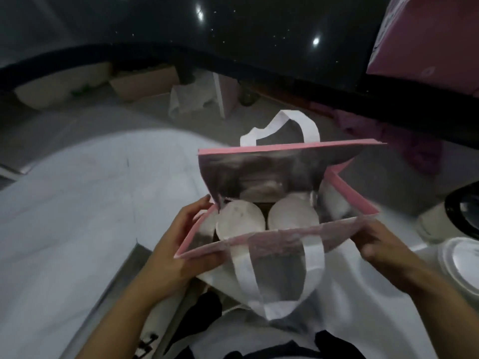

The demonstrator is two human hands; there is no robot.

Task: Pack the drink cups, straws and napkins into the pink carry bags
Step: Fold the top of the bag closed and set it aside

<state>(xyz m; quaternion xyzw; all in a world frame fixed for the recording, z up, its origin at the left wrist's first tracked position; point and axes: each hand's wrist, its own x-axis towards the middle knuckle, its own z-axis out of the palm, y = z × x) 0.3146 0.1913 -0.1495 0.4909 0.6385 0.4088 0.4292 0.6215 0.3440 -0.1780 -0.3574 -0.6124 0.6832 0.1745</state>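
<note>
Nearest the camera, both forearms reach fwd from the bottom of the view. The left hand (181,234) grips the left end of the pink bag (259,242), thumb up along the side panel and fingers under the near corner. The right hand (375,244) has its fingers curled round the near right corner (blurred, so the exact finger placement is unclear). Between them the bag is held open and off the floor, approx. centre of view, with its silvery lining showing. The near handle (318,255), a white strap, droops down twd the person. Inside, two cups stand upright side by side and touching or nearly so: the left cup (241,218) and the right cup (293,216), both w/ pale lids. Straws or napkins can't be made out in the bag. The far handle (308,125) sticks up behind the far wall. At the right edge sits a stack of white lids (464,265). Further off, a box (145,84) lies under a dark counter (259,35), and a second pink bag (427,42) stands on the counter at top right.
</note>
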